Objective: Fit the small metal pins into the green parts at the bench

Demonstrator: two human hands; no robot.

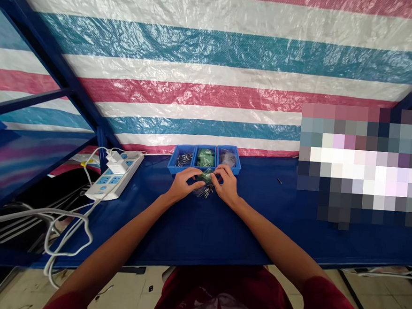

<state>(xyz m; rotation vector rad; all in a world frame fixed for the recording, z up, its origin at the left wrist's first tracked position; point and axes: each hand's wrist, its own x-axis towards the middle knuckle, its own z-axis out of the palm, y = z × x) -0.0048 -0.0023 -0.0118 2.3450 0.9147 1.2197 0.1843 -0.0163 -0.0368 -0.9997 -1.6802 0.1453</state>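
Observation:
Both hands meet just in front of a row of blue bins. My left hand [186,183] pinches the left side of a small clear bag with green content [206,177]. On the bag's right side, the fingers of my right hand [225,182] are closed. Several thin metal pins [207,190] lie at the bag's lower end, between the hands; whether they are inside it I cannot tell. Behind are the left bin with dark metal pins [184,159], the middle bin with green pieces [205,158] and the right bin with clear bags [228,158].
A white power strip [114,176] with a plugged-in adapter and loose white cables [88,221] sits at the left. One small dark pin [279,181] lies on the blue table [200,239] to the right. A pixelated area covers the far right. Striped sheeting [213,47] hangs behind.

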